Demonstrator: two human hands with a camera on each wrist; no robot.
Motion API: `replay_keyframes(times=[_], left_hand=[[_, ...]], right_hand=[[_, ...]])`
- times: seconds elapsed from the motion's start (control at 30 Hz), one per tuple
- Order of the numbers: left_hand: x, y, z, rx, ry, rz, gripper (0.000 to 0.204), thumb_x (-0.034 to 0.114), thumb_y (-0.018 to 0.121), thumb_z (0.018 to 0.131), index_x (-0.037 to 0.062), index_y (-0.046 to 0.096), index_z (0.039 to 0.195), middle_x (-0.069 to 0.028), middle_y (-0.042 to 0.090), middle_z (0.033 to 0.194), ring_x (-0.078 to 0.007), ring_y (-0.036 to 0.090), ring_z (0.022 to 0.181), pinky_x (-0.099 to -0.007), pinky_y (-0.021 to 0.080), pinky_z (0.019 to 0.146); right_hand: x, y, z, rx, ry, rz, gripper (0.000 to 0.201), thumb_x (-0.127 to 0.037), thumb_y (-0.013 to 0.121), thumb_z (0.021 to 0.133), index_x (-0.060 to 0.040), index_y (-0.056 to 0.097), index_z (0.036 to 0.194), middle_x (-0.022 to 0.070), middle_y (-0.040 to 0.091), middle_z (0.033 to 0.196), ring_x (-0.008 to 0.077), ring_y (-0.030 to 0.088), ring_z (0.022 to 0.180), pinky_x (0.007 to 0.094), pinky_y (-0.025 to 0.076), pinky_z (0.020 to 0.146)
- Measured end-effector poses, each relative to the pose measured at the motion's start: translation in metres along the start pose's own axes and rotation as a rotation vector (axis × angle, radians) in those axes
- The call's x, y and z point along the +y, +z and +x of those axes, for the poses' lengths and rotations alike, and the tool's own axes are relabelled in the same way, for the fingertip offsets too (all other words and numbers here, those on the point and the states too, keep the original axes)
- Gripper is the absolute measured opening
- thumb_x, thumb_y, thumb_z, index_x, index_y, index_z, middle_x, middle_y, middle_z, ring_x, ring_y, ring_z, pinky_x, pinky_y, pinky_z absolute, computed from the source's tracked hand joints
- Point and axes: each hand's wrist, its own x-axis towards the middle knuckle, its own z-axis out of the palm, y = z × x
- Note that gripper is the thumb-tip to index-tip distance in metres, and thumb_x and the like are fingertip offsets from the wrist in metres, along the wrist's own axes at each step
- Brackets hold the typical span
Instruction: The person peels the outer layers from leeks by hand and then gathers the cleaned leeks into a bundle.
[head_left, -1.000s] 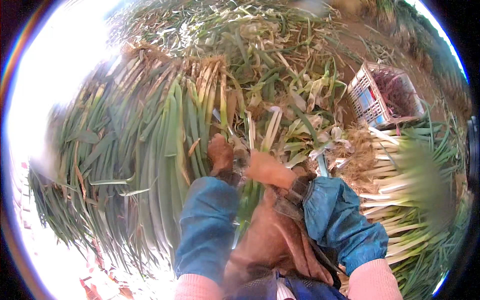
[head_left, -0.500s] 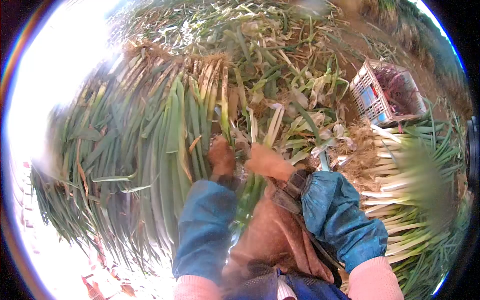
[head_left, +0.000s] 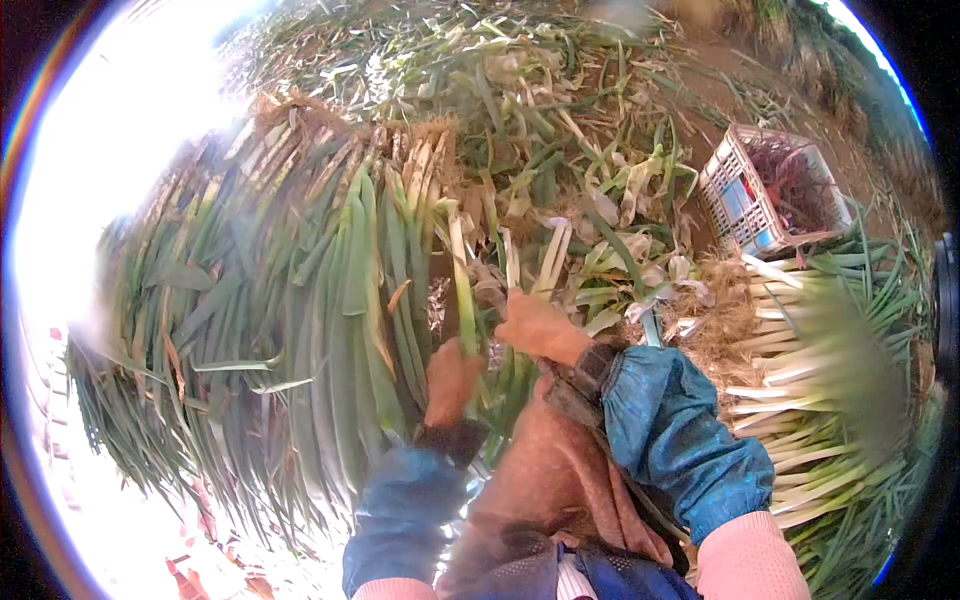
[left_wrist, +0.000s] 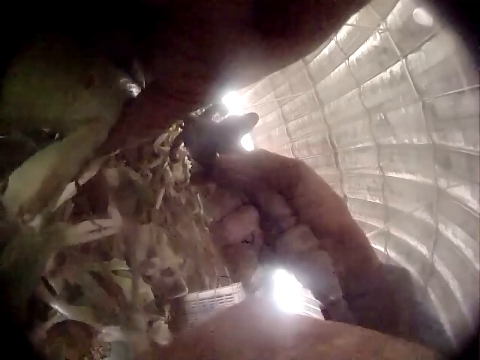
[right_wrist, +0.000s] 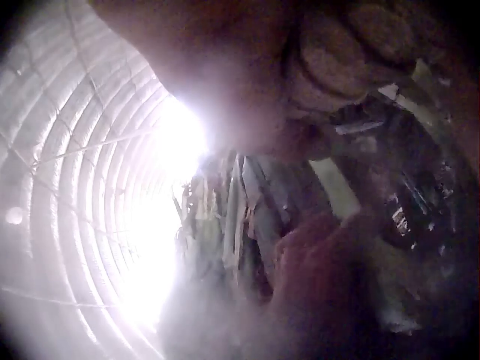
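Observation:
In the head view, my left hand [head_left: 452,385] grips a green onion [head_left: 463,275] with its pale end up, just right of a thick row of green onions [head_left: 330,290]. My right hand [head_left: 540,328] is close beside it, fingers curled; I cannot tell whether it holds anything. Pale stalks [head_left: 511,260] show just above that hand, with green leaves [head_left: 512,385] below it. In the right wrist view, a pale green stalk [right_wrist: 335,189] runs between the curled right fingers [right_wrist: 334,56] and the left hand [right_wrist: 307,255]. The left wrist view is dark, with the held part hidden.
Peeled green onions [head_left: 785,400] lie in a pile on the right, white ends and roots inward. Behind them stands a white plastic crate [head_left: 735,195] with reddish strands inside. Discarded leaves [head_left: 560,90] cover the ground ahead. A brown cloth [head_left: 525,480] covers the person's lap.
My left hand has drawn back toward the body, bringing one green onion down and away from the row's right edge. The right hand has stayed nearly in place.

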Motion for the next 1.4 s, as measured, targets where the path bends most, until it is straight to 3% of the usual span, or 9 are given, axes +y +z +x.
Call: replay_keyframes(times=[0.17, 0.27, 0.57, 0.77, 0.87, 0.93, 1.07, 1.2, 1.4], left_hand=[[-0.007, 0.006, -0.019, -0.049, -0.012, -0.093, 0.031, 0.021, 0.067, 0.067, 0.0001, 0.061, 0.089, -0.0225, 0.062, 0.085, -0.0390, 0.060, 0.083, -0.0454, 0.046, 0.073], [-0.024, 0.014, -0.022, -0.039, 0.002, -0.078, 0.033, 0.022, 0.067, 0.068, 0.0010, 0.062, 0.093, -0.0214, 0.063, 0.086, -0.0383, 0.060, 0.084, -0.0449, 0.046, 0.073], [-0.004, -0.004, -0.065, -0.077, -0.106, -0.141, 0.039, 0.024, 0.066, 0.069, 0.0026, 0.060, 0.101, -0.0215, 0.063, 0.089, -0.0368, 0.061, 0.081, -0.0413, 0.047, 0.072], [-0.012, 0.013, -0.065, 0.041, 0.091, -0.429, 0.037, 0.025, 0.064, 0.073, 0.0040, 0.059, 0.103, -0.0197, 0.062, 0.083, -0.0370, 0.060, 0.078, -0.0429, 0.047, 0.071], [0.023, 0.002, -0.026, 0.001, 0.148, -0.034, 0.037, 0.024, 0.063, 0.075, 0.0020, 0.056, 0.103, -0.0196, 0.062, 0.086, -0.0355, 0.059, 0.085, -0.0441, 0.045, 0.074], [0.020, 0.007, 0.021, 0.337, 0.353, 0.255, 0.035, 0.022, 0.062, 0.076, 0.0010, 0.053, 0.103, -0.0194, 0.059, 0.093, -0.0379, 0.056, 0.091, -0.0452, 0.044, 0.077], [0.053, -0.055, 0.107, 0.576, 0.151, 0.517, 0.026, 0.017, 0.061, 0.077, 0.0001, 0.054, 0.095, -0.0153, 0.052, 0.093, -0.0399, 0.057, 0.088, -0.0436, 0.048, 0.079], [0.001, -0.045, 0.154, 0.444, 0.025, 0.685, 0.024, 0.019, 0.059, 0.076, 0.0002, 0.055, 0.091, -0.0159, 0.061, 0.084, -0.0402, 0.061, 0.080, -0.0451, 0.050, 0.066], [0.001, -0.055, 0.098, 0.216, 0.084, 0.545, 0.012, 0.010, 0.057, 0.073, 0.0013, 0.057, 0.082, -0.0201, 0.064, 0.079, -0.0367, 0.063, 0.077, -0.0455, 0.050, 0.064]], right_hand=[[-0.001, 0.000, 0.011, -0.032, 0.077, 0.082, 0.040, -0.021, 0.059, 0.073, 0.0115, 0.050, 0.094, 0.0301, 0.060, 0.082, 0.0422, 0.060, 0.081, 0.0448, 0.048, 0.073], [0.035, 0.034, 0.046, -0.013, -0.124, -0.010, 0.039, -0.021, 0.060, 0.071, 0.0117, 0.050, 0.091, 0.0305, 0.059, 0.082, 0.0420, 0.060, 0.082, 0.0442, 0.047, 0.073], [0.022, 0.039, 0.068, 0.125, 0.074, 0.024, 0.034, -0.015, 0.053, 0.072, 0.0134, 0.054, 0.091, 0.0314, 0.060, 0.089, 0.0414, 0.061, 0.086, 0.0458, 0.050, 0.076], [-0.010, 0.011, 0.026, 0.182, -0.007, -0.021, 0.038, -0.020, 0.051, 0.077, 0.0132, 0.051, 0.096, 0.0319, 0.060, 0.086, 0.0422, 0.061, 0.084, 0.0464, 0.050, 0.074], [0.011, 0.019, 0.027, 0.223, 0.066, 0.049, 0.042, -0.020, 0.057, 0.071, 0.0110, 0.045, 0.097, 0.0309, 0.059, 0.082, 0.0444, 0.058, 0.084, 0.0462, 0.046, 0.076], [0.009, -0.004, 0.013, 0.189, 0.087, 0.039, 0.043, -0.021, 0.058, 0.072, 0.0107, 0.044, 0.097, 0.0312, 0.058, 0.085, 0.0441, 0.057, 0.085, 0.0460, 0.046, 0.076], [0.010, -0.012, 0.013, 0.116, 0.076, 0.124, 0.045, -0.022, 0.060, 0.072, 0.0108, 0.044, 0.098, 0.0319, 0.058, 0.088, 0.0437, 0.057, 0.087, 0.0449, 0.046, 0.076], [0.006, -0.004, 0.015, 0.209, -0.055, 0.044, 0.032, -0.020, 0.056, 0.072, 0.0103, 0.055, 0.084, 0.0297, 0.059, 0.079, 0.0436, 0.060, 0.075, 0.0469, 0.049, 0.070], [-0.009, 0.002, 0.016, 0.169, -0.065, 0.103, 0.045, -0.020, 0.059, 0.072, 0.0093, 0.043, 0.102, 0.0337, 0.057, 0.084, 0.0458, 0.056, 0.086, 0.0459, 0.045, 0.076]])
